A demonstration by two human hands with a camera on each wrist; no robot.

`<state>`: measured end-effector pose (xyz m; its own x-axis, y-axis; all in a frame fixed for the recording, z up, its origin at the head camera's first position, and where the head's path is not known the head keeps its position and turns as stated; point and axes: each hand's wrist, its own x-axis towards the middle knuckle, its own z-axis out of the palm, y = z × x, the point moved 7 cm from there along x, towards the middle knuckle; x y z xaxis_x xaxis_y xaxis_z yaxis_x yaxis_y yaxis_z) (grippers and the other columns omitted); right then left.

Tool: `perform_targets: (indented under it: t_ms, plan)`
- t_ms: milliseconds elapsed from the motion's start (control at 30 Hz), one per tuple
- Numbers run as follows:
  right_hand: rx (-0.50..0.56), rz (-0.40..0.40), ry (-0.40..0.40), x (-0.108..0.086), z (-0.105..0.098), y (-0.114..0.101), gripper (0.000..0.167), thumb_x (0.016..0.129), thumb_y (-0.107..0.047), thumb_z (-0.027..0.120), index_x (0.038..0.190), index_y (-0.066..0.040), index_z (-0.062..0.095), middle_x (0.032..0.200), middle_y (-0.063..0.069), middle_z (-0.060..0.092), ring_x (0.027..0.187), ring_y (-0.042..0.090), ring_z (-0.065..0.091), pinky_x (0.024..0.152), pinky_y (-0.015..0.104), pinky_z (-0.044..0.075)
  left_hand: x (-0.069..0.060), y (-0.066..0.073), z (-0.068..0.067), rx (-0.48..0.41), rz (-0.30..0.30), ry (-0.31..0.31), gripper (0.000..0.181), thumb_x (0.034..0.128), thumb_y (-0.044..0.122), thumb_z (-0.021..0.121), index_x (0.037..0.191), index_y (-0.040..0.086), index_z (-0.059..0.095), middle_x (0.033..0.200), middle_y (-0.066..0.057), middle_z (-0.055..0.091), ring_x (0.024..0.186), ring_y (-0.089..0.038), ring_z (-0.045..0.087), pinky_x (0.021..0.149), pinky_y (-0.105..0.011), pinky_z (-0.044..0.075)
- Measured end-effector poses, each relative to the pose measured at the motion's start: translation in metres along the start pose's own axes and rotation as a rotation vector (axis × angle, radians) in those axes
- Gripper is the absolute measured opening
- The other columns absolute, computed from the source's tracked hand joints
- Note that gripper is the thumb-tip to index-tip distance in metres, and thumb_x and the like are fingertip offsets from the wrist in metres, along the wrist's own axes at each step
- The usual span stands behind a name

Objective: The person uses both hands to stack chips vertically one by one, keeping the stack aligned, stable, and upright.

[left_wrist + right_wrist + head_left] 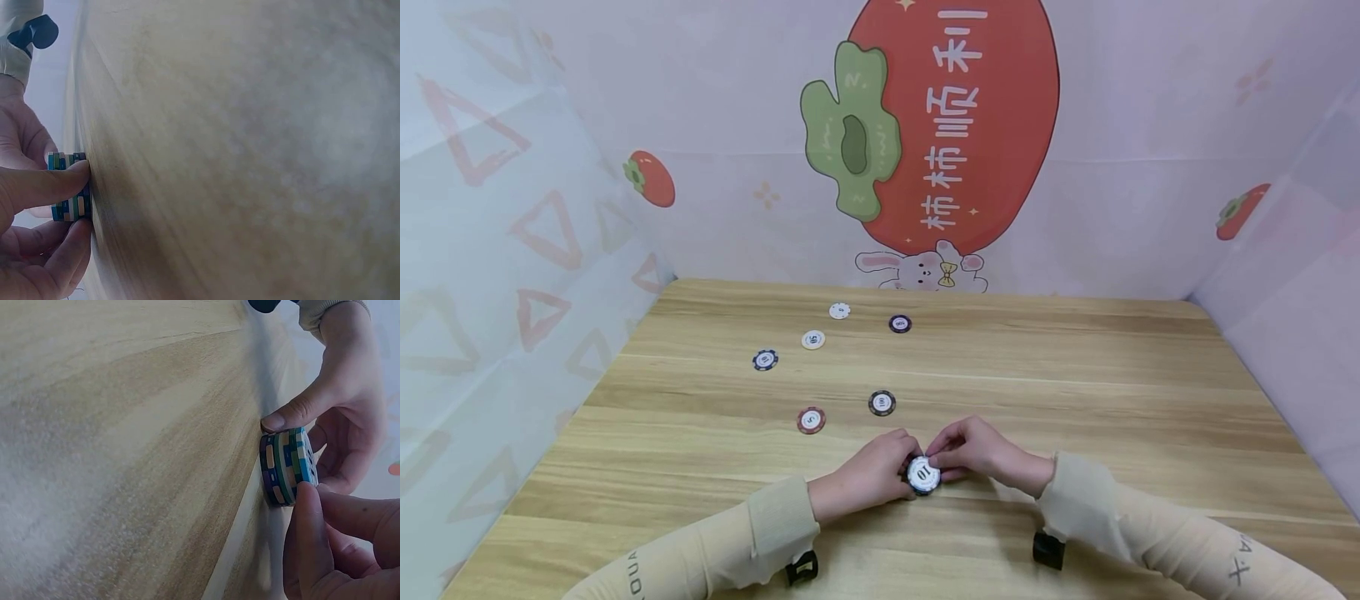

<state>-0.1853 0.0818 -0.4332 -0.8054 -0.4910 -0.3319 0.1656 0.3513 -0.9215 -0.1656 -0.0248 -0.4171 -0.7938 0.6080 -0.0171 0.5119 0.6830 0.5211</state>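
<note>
A short stack of poker chips [923, 476] stands on the table near its front, its top chip marked 10. My left hand [871, 475] holds the stack from the left between curled thumb and fingers. From the right, my right hand [983, 455] pinches the rim of the top chip with thumb and fingertip. In the right wrist view, the stack [280, 467] shows layered edges in blue, green, cream and purple. The left wrist view shows the stack [70, 208] partly covered by the left thumb.
Loose chips lie farther back: red [811, 420], black 100 [882, 403], dark blue [765, 360], pale 50 [813, 339], white [840, 311] and dark purple [900, 323]. The wooden table [1075, 358] meets printed cloth walls at the back and sides.
</note>
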Motion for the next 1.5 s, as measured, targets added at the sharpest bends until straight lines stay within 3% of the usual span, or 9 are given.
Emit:
perform_targets:
  t_ms: [133,367,633,767,1000,1233,1500]
  plan:
    - [-0.044,-0.03,0.015,0.0,-0.001,0.0,0.018,0.081,-0.002,0.065,0.093,0.012,0.063,0.082,0.01,0.066,0.07,0.01,0.061,0.065,0.031,0.053,0.0,0.0,0.0,0.007,0.002,0.003,0.033,0.0622,0.008,0.078,0.089,0.007,0.06,0.08,0.005,0.049,0.07,-0.004,0.043,0.066,-0.017,0.039]
    - [-0.349,-0.213,0.031,-0.002,-0.002,-0.008,0.03,0.079,-0.021,0.07,0.096,0.003,0.065,0.085,0.006,0.066,0.074,0.011,0.059,0.064,0.021,0.048,0.0,-0.002,0.0,0.001,0.001,-0.001,0.036,0.0607,0.007,0.079,0.092,0.005,0.061,0.082,0.004,0.051,0.072,-0.004,0.044,0.067,-0.017,0.04]
    - [-0.399,-0.239,-0.018,-0.007,0.003,-0.007,0.053,0.062,-0.015,0.083,0.104,0.004,0.058,0.09,0.003,0.059,0.084,0.017,0.056,0.073,0.026,0.049,0.0,-0.013,-0.005,-0.06,-0.056,-0.036,0.038,0.0619,0.003,0.075,0.097,0.003,0.06,0.078,0.003,0.049,0.069,-0.006,0.044,0.063,-0.018,0.039]
    - [-0.435,-0.246,0.001,-0.006,0.006,-0.004,0.053,0.059,-0.014,0.085,0.102,0.001,0.058,0.089,0.001,0.057,0.083,0.014,0.054,0.072,0.024,0.047,0.001,-0.018,-0.013,-0.085,-0.075,-0.037,0.042,0.0625,0.002,0.076,0.101,0.002,0.059,0.082,0.002,0.05,0.073,-0.009,0.048,0.066,-0.02,0.042]
    - [-0.487,-0.267,0.039,-0.005,0.013,-0.004,0.049,0.056,-0.01,0.084,0.097,-0.003,0.059,0.087,-0.002,0.053,0.079,0.011,0.05,0.069,0.022,0.044,0.007,-0.025,-0.035,-0.074,-0.078,0.018,0.043,0.0648,0.003,0.077,0.103,-0.002,0.059,0.087,-0.005,0.055,0.08,-0.015,0.052,0.072,-0.026,0.045]
    - [-0.513,-0.274,0.052,-0.004,0.017,-0.008,0.045,0.055,-0.007,0.084,0.093,-0.004,0.059,0.085,-0.002,0.052,0.076,0.008,0.049,0.067,0.02,0.043,0.014,-0.037,-0.052,-0.094,-0.14,0.034,0.042,0.0659,0.0,0.076,0.104,-0.004,0.059,0.092,-0.01,0.057,0.083,-0.019,0.054,0.075,-0.029,0.047]
    - [-0.585,-0.301,0.074,-0.004,0.02,-0.012,0.042,0.055,-0.008,0.083,0.09,-0.004,0.06,0.081,-0.004,0.05,0.072,0.008,0.045,0.063,0.02,0.04,0.025,-0.047,-0.064,0.026,-0.116,0.046,0.047,0.0666,0.004,0.076,0.109,-0.002,0.058,0.1,-0.012,0.06,0.091,-0.023,0.056,0.081,-0.034,0.046]
